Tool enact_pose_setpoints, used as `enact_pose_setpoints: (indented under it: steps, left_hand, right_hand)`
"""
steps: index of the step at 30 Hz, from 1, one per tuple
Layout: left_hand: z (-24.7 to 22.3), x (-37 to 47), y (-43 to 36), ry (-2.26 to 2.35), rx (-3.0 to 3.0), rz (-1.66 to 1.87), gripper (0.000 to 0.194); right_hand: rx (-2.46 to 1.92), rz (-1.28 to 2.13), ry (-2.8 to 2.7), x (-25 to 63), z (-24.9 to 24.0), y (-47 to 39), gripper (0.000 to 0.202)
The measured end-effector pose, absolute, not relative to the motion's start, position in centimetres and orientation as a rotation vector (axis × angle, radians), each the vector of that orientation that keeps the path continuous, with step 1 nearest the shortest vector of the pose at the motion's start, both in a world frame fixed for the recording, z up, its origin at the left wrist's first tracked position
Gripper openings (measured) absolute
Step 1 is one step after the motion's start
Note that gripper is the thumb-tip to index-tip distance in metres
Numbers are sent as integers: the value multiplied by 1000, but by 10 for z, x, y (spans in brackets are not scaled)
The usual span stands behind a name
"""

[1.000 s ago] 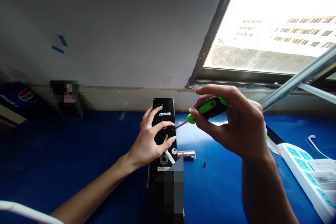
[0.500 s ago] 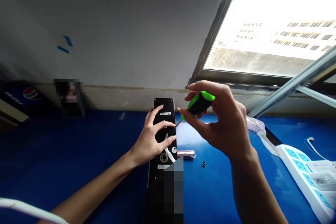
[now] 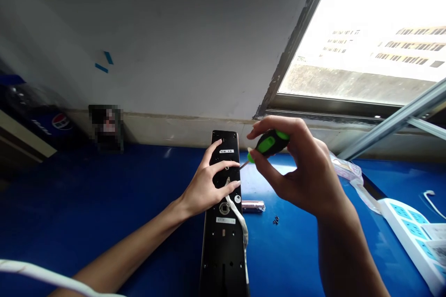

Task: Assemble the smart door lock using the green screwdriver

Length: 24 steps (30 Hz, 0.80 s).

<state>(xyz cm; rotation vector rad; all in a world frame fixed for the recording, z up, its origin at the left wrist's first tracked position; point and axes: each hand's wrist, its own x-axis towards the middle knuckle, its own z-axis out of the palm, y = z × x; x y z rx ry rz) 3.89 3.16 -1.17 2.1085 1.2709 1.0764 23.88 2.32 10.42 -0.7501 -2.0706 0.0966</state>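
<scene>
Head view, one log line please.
left hand: spread on black panel; right hand: holding screwdriver at panel edge; small dark pieces: on table

"What's different from a second ago?"

"The right grip [image 3: 299, 167] is nearer the black panel [image 3: 223, 250], and the screwdriver [image 3: 268, 143] leans flatter than half a second ago."

"And lower down?"

"The pixelated patch has gone, baring the panel's near end and the lower run of the white cable [image 3: 240, 216]."

"Anything else?"

"The view has swung left, bringing in more of the Pepsi bottle [image 3: 38, 113]."
</scene>
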Motion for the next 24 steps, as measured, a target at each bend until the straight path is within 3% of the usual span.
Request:
enact_pose_setpoints:
  steps: [5,11,16,24]
  left_hand:
    - [-9,39,30,1273,2097,1027,40]
    - [-10,38,29,1262,2111,1037,40]
    - [-8,37,29,1343,2184,999,44]
    - [-8,36,31,1247,2337,1080,47]
  right_hand:
    - [-903,-231,-1861,242,102,25,33]
    - [-803,-44,-2026,241,105,22,44]
    - [-859,-190,-1883,239,102,24,32]
    - [-851,-87,-1959,240,100,24,53]
